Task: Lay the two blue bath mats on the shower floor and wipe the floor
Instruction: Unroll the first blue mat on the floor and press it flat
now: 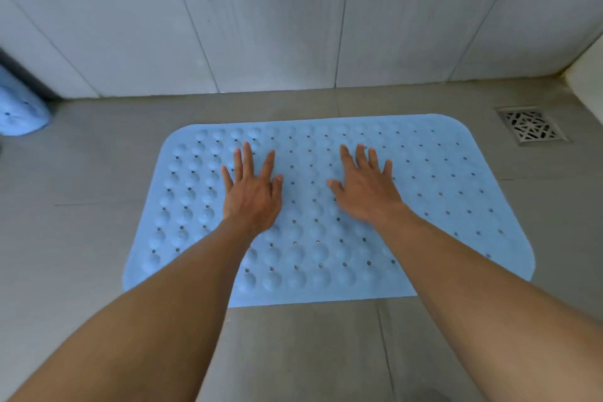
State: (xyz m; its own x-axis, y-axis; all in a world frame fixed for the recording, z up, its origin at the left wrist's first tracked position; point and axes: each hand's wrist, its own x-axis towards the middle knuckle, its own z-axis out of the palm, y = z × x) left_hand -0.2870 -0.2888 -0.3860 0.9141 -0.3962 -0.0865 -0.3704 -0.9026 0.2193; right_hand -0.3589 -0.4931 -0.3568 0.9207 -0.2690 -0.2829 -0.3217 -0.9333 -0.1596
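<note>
Single head cam, wide-angle; faces fwd & steeply down at shower floor (pixel 85 179); near; wall (pixel 261 26) across top.

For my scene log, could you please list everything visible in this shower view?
flat bath mat: one, light blue, spread mid-floor
second bath mat: one, light blue, far left by the wall, partly cut off
drain grate: one, silver, floor far right
floor tiles: several, grey, under the mat
wall tiles: several, pale grey, behind
left hand: one, flat on the mat
right hand: one, flat on the mat
</note>
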